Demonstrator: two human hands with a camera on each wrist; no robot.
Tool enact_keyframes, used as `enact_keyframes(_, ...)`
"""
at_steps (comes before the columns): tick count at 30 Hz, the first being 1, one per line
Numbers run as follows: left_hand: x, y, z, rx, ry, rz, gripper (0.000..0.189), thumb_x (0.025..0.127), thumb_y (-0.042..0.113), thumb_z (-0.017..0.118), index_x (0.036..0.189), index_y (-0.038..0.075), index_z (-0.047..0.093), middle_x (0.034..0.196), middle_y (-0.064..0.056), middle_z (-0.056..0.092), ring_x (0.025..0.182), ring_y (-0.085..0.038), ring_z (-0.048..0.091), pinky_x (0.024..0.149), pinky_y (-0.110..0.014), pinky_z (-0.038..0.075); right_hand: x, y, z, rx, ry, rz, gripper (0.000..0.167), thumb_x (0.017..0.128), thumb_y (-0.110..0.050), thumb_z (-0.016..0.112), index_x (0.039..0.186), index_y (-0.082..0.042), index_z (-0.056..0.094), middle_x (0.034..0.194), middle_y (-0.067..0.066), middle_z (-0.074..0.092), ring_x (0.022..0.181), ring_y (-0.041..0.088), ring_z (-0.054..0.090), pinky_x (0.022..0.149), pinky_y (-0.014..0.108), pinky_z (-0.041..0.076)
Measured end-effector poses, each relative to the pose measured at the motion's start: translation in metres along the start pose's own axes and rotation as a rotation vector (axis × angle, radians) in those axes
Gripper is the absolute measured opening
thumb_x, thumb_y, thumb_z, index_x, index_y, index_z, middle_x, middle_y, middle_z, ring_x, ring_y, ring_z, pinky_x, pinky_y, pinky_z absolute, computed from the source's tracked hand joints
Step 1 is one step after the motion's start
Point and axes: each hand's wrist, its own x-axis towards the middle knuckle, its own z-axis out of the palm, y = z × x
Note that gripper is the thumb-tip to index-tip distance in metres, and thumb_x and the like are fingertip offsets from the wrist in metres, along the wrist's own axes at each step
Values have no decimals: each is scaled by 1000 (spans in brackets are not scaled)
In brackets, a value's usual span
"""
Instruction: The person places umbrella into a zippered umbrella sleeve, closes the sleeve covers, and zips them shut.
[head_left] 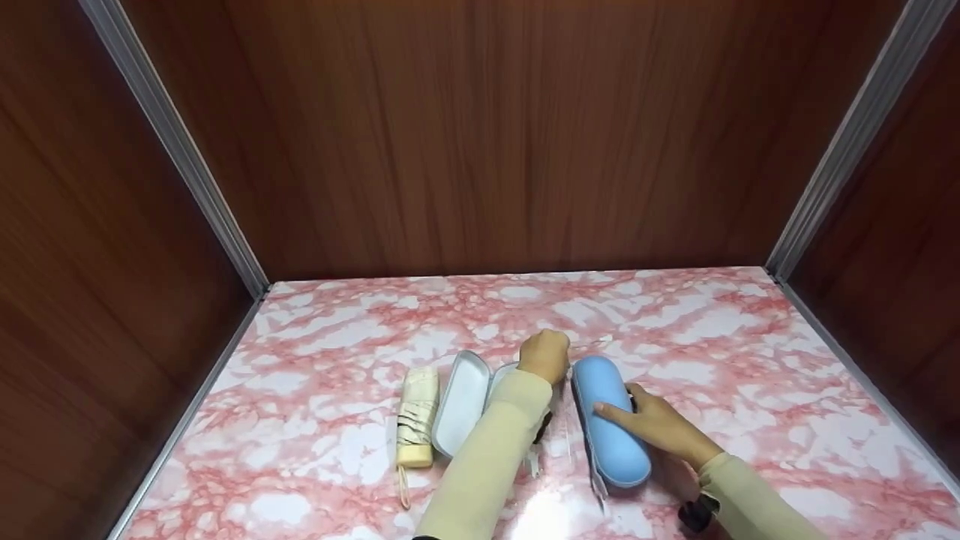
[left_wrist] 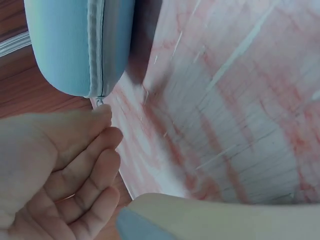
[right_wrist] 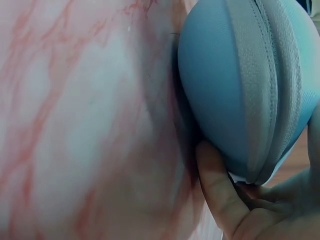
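Note:
A light-blue zippered hard case (head_left: 609,424) lies on the table in front of me. My right hand (head_left: 664,426) grips it from the right, thumb across its top; the right wrist view shows a finger under the rounded blue shell (right_wrist: 210,85) beside the grey zipper band (right_wrist: 257,90). At the case's far end is my left hand (head_left: 547,355). Close up, its thumb and forefinger pinch the small zipper pull (left_wrist: 99,102) at the tip of the case (left_wrist: 65,50), the other fingers curled.
Left of the blue case, a second case (head_left: 461,405) with a pale lining lies opened, partly hidden under my left sleeve (head_left: 487,457). A folded cream umbrella (head_left: 417,409) with a wrist loop is beside it. Wood-look panels (head_left: 487,135) enclose the marbled table (head_left: 315,375).

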Motion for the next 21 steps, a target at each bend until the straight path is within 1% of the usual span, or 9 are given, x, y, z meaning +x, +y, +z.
enact_keyframes(6, 1, 1, 6, 81, 99, 46, 3, 81, 15, 80, 82, 18, 79, 85, -1, 75, 78, -21, 71, 66, -33, 57, 0, 2, 1, 24, -10, -18, 84, 92, -51, 68, 144, 8, 37, 118, 21, 63, 97, 28, 65, 84, 46, 54)
enact_keyframes(8, 1, 2, 8, 88, 131, 48, 3, 81, 16, 81, 80, 17, 79, 84, -1, 75, 77, -21, 71, 65, -33, 57, 0, 2, 2, 30, -8, -22, 84, 92, -50, 68, 144, 8, 38, 117, 21, 63, 96, 28, 65, 84, 45, 54)
enact_keyframes(10, 1, 3, 9, 84, 149, 49, 3, 82, 17, 81, 80, 16, 78, 84, -2, 75, 77, -22, 71, 66, -33, 57, 1, 2, 2, 36, -7, -24, 83, 92, -50, 69, 143, 8, 38, 116, 21, 64, 96, 28, 65, 83, 45, 54)
enact_keyframes(15, 3, 5, 10, 73, 181, 49, 8, 83, 22, 82, 83, 15, 79, 83, -3, 75, 76, -22, 71, 66, -33, 57, 1, 2, 2, 42, -2, -20, 84, 92, -50, 69, 145, 8, 37, 119, 22, 63, 97, 29, 65, 83, 46, 54)
enact_keyframes(21, 6, 9, 14, 38, 194, 28, 4, 83, 19, 79, 81, 16, 79, 83, -3, 75, 75, -22, 71, 65, -34, 57, 1, 2, 1, 35, -8, -23, 89, 92, -50, 68, 148, 9, 32, 125, 26, 60, 101, 31, 64, 85, 47, 53)
